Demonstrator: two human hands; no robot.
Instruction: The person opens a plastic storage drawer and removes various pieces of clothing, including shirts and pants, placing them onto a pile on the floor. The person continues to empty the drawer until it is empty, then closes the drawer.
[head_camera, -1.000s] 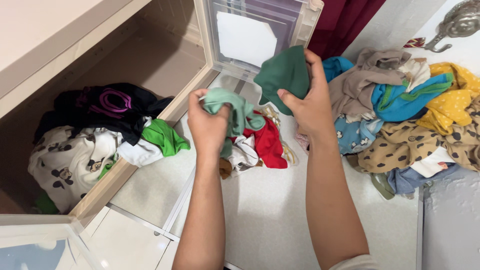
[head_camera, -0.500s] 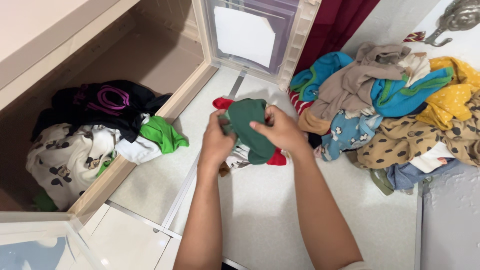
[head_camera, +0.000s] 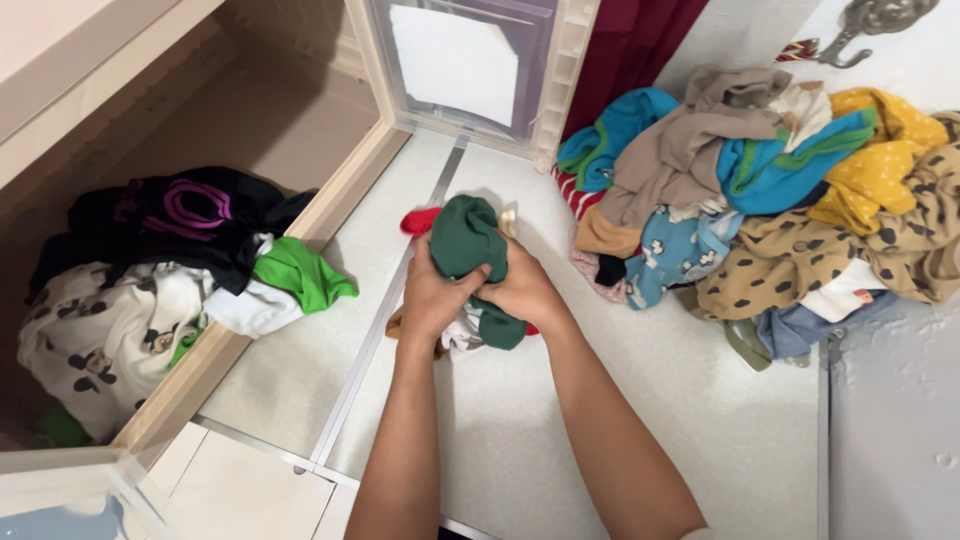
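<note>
I see left hand (head_camera: 432, 295) and right hand (head_camera: 520, 290) clamped on bundled dark green garment (head_camera: 465, 240); cabinet (head_camera: 330, 200) part-filled (clothes pile (head_camera: 760, 190) unsorted).

Clear plastic bin (head_camera: 560, 60) at top centre, standing on the pale floor beside the open cabinet; ribbed whitish frame. Blank white paper label (head_camera: 455, 62), roughly rectangular with one torn corner, behind its front wall. No signs or screens.
</note>
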